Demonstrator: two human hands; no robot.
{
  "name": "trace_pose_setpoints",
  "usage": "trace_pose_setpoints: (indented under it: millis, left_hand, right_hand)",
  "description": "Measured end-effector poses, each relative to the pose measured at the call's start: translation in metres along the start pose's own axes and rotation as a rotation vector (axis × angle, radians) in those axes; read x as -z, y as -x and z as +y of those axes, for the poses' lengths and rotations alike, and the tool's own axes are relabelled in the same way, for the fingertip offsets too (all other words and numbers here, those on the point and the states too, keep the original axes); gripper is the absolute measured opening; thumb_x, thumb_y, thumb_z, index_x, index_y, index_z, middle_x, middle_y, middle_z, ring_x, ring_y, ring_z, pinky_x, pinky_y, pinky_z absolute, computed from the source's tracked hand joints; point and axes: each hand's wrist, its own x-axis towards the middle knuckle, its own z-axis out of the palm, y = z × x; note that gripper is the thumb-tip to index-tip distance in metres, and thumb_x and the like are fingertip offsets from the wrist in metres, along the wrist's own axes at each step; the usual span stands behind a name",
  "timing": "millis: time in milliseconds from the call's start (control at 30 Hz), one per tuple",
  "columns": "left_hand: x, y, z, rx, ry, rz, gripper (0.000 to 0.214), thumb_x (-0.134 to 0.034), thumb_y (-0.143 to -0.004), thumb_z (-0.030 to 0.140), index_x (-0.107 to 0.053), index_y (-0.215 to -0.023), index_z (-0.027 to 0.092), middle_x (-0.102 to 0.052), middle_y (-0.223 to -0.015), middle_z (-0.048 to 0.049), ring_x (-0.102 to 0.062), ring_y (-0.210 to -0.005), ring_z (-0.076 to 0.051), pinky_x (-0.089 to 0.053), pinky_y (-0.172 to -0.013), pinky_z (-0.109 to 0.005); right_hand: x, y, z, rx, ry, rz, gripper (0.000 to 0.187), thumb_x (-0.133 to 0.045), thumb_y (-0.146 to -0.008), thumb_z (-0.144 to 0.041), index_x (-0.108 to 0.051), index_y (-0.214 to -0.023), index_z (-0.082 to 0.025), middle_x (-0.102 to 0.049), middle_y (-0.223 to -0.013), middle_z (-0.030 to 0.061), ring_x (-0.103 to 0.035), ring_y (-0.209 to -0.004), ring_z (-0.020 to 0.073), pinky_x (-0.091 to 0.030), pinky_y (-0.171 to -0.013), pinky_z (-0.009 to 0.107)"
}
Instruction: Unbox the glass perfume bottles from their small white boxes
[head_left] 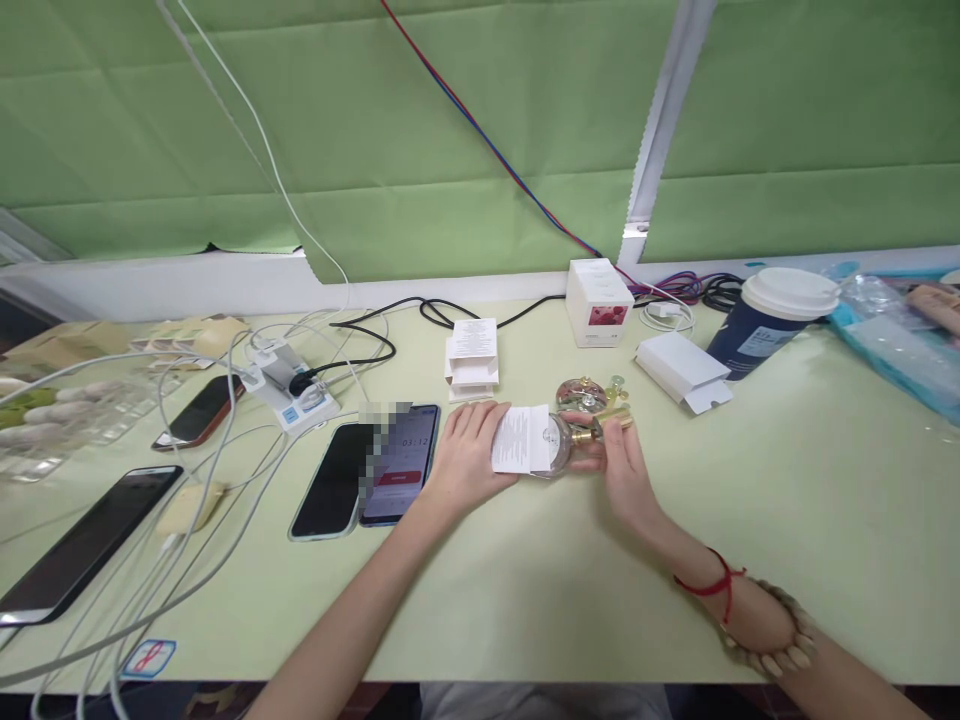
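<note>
Two hands are working around one round bottle [556, 447], which is resting low over the surface [495, 610], midway between the left hand [474, 445] and the right hand [628, 470]. Left fingers are closing firmly around a printed white box [516, 438] at the bottle's base end; right fingers are pinching a yellowish cap [616, 415] at its gold neck [582, 437].

Stage of work, by judgement: partway. The printed box is already standing open, and the bottle appears to be sitting partly inside it, the neck end remaining outside. Full enclosure is not yet showing; whether the bottle is entering or leaving cannot be told, nor whether the cap is seated.

Count, with places taken from the round bottle. Bottles: two, the second bottle [581, 395] lying just beyond it, a clear yellowish stopper [616, 388] resting beside that one. White boxes: four, counting the held one; an opened carton [471, 360] is lying beyond and to the left, a picture box [598, 305] is standing farther beyond, and an open-ended box [682, 370] is lying beyond and to the right. Phones [330, 482]: four, all lying to the left. Cups: one lidded cup [772, 320], standing well to the right.
</note>
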Motion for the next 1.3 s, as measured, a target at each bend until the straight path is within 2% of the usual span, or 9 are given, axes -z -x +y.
trace_pose_setpoints:
  millis: [267,600,700,767,833,967,1133,1200,1300]
  left_hand:
    - [-0.007,0.002,0.0,0.097,0.042,-0.112,0.063,-0.061,-0.059,0.033,-0.049,-0.119,0.019,-0.053,-0.112,0.0008,-0.047,-0.105,-0.014,-0.028,-0.097,-0.029]
    - [-0.006,0.004,-0.001,0.032,-0.085,-0.153,0.068,-0.055,-0.06,0.028,-0.05,-0.127,0.018,-0.049,-0.123,-0.0042,-0.043,-0.117,-0.023,-0.029,-0.101,-0.037]
    - [-0.008,0.005,-0.005,0.04,-0.145,-0.121,0.066,-0.055,-0.063,0.026,-0.05,-0.128,0.018,-0.048,-0.126,-0.0064,-0.043,-0.118,-0.024,-0.03,-0.1,-0.039]
    - [-0.01,0.006,-0.009,0.04,-0.189,-0.1,0.063,-0.054,-0.067,0.025,-0.049,-0.13,0.017,-0.045,-0.132,-0.0079,-0.042,-0.121,-0.025,-0.031,-0.1,-0.039]
    - [-0.013,0.007,-0.012,0.049,-0.22,-0.095,0.06,-0.05,-0.072,0.022,-0.048,-0.132,0.018,-0.041,-0.136,-0.0076,-0.04,-0.124,-0.024,-0.031,-0.1,-0.038]
    - [-0.016,0.008,-0.014,0.085,-0.235,-0.116,0.058,-0.042,-0.078,0.016,-0.044,-0.136,0.018,-0.037,-0.139,-0.0048,-0.034,-0.129,-0.022,-0.028,-0.103,-0.037]
    - [-0.006,0.004,0.008,0.07,-0.063,-0.169,0.075,-0.047,-0.068,0.021,-0.03,-0.141,0.016,-0.025,-0.145,-0.0032,-0.016,-0.138,-0.021,-0.012,-0.112,-0.041]
    - [-0.006,0.004,0.023,-0.003,0.06,-0.13,0.076,-0.052,-0.073,0.031,-0.024,-0.143,0.016,-0.021,-0.147,-0.0026,-0.015,-0.138,-0.019,-0.014,-0.114,-0.039]
    - [-0.02,0.007,0.042,-0.046,0.143,-0.026,0.078,-0.056,-0.08,0.052,-0.023,-0.141,0.016,-0.033,-0.142,-0.0034,-0.027,-0.134,-0.016,-0.027,-0.11,-0.031]
  right_hand:
    - [0.001,-0.003,0.003,-0.073,0.145,-0.093,0.044,-0.046,-0.087,-0.052,-0.04,-0.11,-0.015,-0.055,-0.113,0.0089,-0.06,-0.087,0.0156,-0.058,-0.065,0.028]
    - [0.0,-0.001,-0.007,-0.062,0.107,0.024,0.042,-0.065,-0.075,-0.038,-0.056,-0.108,-0.015,-0.058,-0.11,0.0064,-0.061,-0.077,0.0121,-0.051,-0.072,0.021]
    - [0.005,-0.003,-0.015,-0.029,0.206,0.058,0.04,-0.067,-0.073,-0.038,-0.061,-0.107,-0.016,-0.058,-0.075,0.0018,-0.049,-0.055,0.0067,-0.041,-0.053,0.017]
    - [0.01,-0.005,-0.018,-0.019,0.296,0.072,0.04,-0.067,-0.072,-0.037,-0.065,-0.106,-0.016,-0.04,-0.051,-0.0022,-0.027,-0.045,0.0048,-0.028,-0.045,0.018]
    - [0.015,-0.008,-0.018,-0.008,0.318,0.07,0.037,-0.067,-0.07,-0.034,-0.067,-0.104,-0.017,-0.045,-0.055,-0.0013,-0.025,-0.046,0.0044,-0.027,-0.046,0.018]
    - [0.019,-0.012,-0.019,-0.033,0.25,0.028,0.034,-0.066,-0.07,-0.028,-0.069,-0.103,-0.019,-0.061,-0.087,0.0021,-0.047,-0.059,0.0061,-0.041,-0.06,0.018]
    - [0.017,-0.013,-0.021,-0.095,0.277,0.044,0.042,-0.068,-0.068,-0.036,-0.068,-0.104,-0.015,-0.037,-0.052,-0.0021,-0.028,-0.049,0.005,-0.032,-0.051,0.018]
    - [0.016,-0.013,-0.02,-0.079,0.257,0.018,0.042,-0.067,-0.069,-0.036,-0.067,-0.105,-0.014,-0.041,-0.054,-0.0013,-0.028,-0.049,0.0053,-0.033,-0.049,0.019]
    - [0.013,-0.01,-0.018,0.039,0.269,-0.009,0.037,-0.066,-0.072,-0.036,-0.066,-0.102,-0.013,-0.049,-0.06,0.0006,-0.033,-0.047,0.0051,-0.037,-0.047,0.019]
